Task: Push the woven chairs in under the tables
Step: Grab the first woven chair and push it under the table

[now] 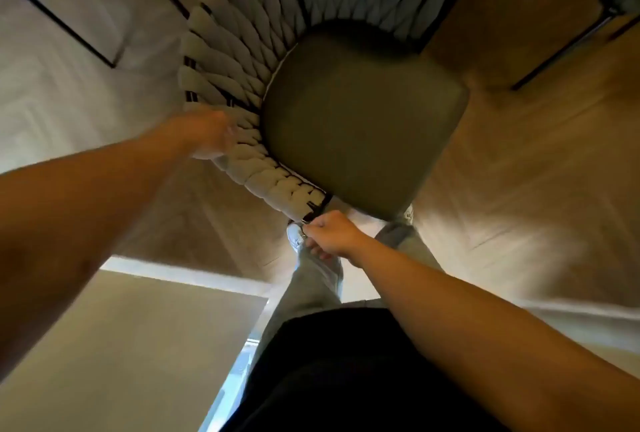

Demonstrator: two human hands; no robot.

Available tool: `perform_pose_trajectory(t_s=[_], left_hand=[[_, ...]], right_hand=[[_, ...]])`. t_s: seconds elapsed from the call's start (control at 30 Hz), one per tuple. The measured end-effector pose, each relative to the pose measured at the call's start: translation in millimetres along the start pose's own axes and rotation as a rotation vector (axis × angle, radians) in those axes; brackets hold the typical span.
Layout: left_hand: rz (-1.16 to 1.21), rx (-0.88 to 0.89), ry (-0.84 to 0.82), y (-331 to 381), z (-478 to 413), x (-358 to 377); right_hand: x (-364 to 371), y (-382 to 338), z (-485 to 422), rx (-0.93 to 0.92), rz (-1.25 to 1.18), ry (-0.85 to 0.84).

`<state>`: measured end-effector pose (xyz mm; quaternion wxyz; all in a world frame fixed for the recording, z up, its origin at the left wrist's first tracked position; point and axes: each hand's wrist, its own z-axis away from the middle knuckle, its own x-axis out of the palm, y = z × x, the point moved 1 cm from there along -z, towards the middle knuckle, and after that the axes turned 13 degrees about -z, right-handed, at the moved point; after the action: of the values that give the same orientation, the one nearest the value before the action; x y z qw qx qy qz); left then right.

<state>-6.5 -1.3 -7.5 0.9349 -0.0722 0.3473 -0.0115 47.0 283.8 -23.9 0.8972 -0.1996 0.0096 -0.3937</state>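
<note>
A woven chair (242, 50) with thick grey braided cords and a dark olive seat cushion (363, 123) stands right below me on the wood floor. My left hand (204, 135) grips the woven backrest on its left side; the hand is blurred. My right hand (329, 234) is curled round the end of the chair's black frame, where the weave stops, at the near edge of the seat. No table top shows in this view.
My legs in grey trousers and a light shoe (296, 237) stand just behind the chair. Black metal legs (561, 50) of other furniture show at upper right and upper left (72, 29). A pale surface (121, 345) lies at lower left.
</note>
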Motion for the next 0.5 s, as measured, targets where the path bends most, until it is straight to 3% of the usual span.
perform_pose_trajectory(t_s=[0.2, 0.33, 0.5], left_hand=[[-0.468, 0.189, -0.027, -38.9, -15.1, 2.9], [-0.575, 0.239, -0.015, -56.6, -24.8, 19.9], [-0.561, 0.217, 0.049, -64.6, -33.4, 35.0]], right_hand=[[67.9, 0.1, -26.4, 0.328, -0.884, -0.018], [105.5, -11.4, -50.4, 0.289, -1.259, 0.047], [121.0, -46.7, -74.7, 0.138, -1.504, 0.091]])
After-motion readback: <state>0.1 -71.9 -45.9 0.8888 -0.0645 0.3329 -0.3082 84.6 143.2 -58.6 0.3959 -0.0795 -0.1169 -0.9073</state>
